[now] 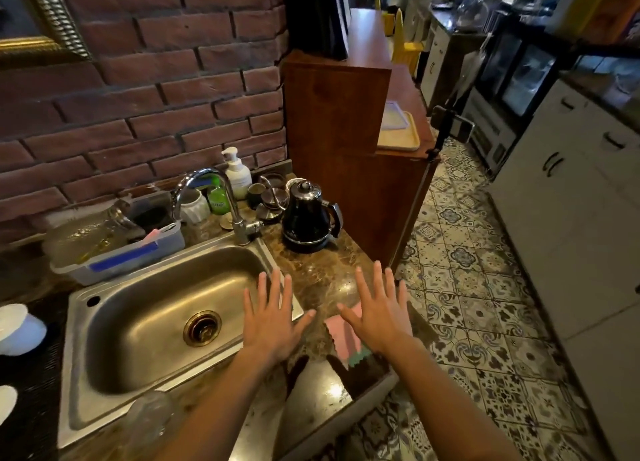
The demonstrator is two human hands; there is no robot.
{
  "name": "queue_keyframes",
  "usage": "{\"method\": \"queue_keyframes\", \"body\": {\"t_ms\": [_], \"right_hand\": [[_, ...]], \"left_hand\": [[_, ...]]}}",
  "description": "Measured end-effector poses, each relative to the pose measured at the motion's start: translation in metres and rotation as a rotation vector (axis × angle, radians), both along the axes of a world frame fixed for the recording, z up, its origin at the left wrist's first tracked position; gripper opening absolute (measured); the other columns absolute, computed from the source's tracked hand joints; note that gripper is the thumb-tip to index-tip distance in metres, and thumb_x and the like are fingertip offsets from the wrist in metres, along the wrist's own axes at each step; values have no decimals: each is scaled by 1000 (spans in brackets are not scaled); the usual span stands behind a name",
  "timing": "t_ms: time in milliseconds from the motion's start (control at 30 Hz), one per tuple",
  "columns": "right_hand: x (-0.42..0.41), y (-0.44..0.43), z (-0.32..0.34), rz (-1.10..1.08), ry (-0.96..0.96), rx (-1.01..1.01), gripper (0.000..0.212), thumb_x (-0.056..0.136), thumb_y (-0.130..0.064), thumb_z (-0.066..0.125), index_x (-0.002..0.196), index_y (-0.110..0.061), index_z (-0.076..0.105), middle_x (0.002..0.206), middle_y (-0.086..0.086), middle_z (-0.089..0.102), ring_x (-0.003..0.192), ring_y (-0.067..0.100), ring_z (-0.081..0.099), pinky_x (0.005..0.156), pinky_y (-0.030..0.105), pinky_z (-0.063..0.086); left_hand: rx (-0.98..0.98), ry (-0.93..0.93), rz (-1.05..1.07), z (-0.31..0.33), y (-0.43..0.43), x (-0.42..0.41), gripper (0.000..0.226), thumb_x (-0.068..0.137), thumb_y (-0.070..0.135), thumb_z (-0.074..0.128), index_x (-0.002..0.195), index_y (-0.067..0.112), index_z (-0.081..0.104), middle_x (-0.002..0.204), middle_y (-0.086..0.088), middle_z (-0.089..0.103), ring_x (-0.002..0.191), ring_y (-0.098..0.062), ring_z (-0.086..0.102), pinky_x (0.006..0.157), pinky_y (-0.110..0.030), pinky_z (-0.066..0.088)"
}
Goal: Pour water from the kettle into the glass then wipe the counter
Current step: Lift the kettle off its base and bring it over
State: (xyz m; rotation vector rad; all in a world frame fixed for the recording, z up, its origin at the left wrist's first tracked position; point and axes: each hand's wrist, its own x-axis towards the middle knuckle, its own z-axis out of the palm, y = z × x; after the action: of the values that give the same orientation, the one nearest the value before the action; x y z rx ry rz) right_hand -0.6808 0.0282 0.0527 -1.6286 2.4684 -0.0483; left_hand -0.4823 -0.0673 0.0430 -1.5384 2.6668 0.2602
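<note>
Both my hands hover over the counter [322, 270] with fingers spread wide apart and nothing in them: my left hand [270, 325] on the sink side of the kettle [308, 214] and nearer me, my right hand [377, 318] straight out in front of the kettle. The kettle sits on its base, handle turned towards the floor side. The glass [149, 419] is a blurred clear shape well apart from the kettle, far nearer me, by the front rim of the sink [104, 297] and just beside my left forearm. I think that is the main risk: swinging that arm towards the kettle could knock the glass into the basin. Carrying the kettle that far could also dribble, and I cannot tell how full it is, so a hasty tip might overshoot the glass. The pink cloth [341, 332] lies partly under my right hand, nearer me than the kettle and close to the counter's edge, and a careless sweep could drag it onto the floor. The counter is dark, glossy marbled stone that throws back the light. Behind the kettle are a brick wall [156, 79] and a wooden cabinet [336, 114], and beyond its handle is a patterned tiled floor [467, 287].
</note>
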Motion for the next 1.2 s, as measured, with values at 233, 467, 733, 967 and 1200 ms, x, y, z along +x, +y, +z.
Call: {"method": "queue_keyframes", "body": {"t_ms": [233, 467, 733, 967, 1200], "right_hand": [[-55, -65, -5, 122, -19, 40, 89, 95, -78, 14, 164, -27, -7, 171, 15, -15, 159, 37, -10, 127, 57, -3], [-86, -116, -4, 198, -62, 40, 90, 93, -77, 12, 164, -25, -6, 172, 14, -10, 159, 37, -5, 127, 55, 1], [-116, -175, -16, 273, -85, 66, 86, 96, -76, 15, 163, -28, -10, 172, 14, -12, 159, 36, -8, 128, 54, 1], [-138, -226, -28, 261, -201, 24, 89, 98, -75, 20, 164, -22, -7, 173, 10, -6, 160, 31, -2, 128, 49, 4], [-131, -265, -43, 174, -547, -233, 62, 98, -69, 37, 121, -15, 58, 116, 5, 63, 109, 25, 60, 95, 46, 51]], "left_hand": [[64, -8, 94, -11, -38, -58, 90, 90, 77, 5, 155, 21, -19, 159, -6, -36, 147, -30, -32, 121, -59, -13], [83, -17, 170, -8, -75, -85, 88, 92, 75, 6, 157, 19, -17, 162, -6, -32, 150, -31, -27, 121, -59, -11], [58, -5, 229, -8, -119, -114, 86, 93, 73, 8, 157, 20, -16, 164, -6, -28, 151, -31, -26, 121, -58, -11], [125, 103, 363, -16, -160, -136, 83, 96, 71, 11, 158, 21, -14, 165, -3, -24, 153, -29, -19, 121, -54, -9], [531, 820, 772, -24, -199, -166, 80, 96, 70, 22, 158, 30, -7, 169, 2, -9, 156, -19, -4, 126, -47, 4]]}}
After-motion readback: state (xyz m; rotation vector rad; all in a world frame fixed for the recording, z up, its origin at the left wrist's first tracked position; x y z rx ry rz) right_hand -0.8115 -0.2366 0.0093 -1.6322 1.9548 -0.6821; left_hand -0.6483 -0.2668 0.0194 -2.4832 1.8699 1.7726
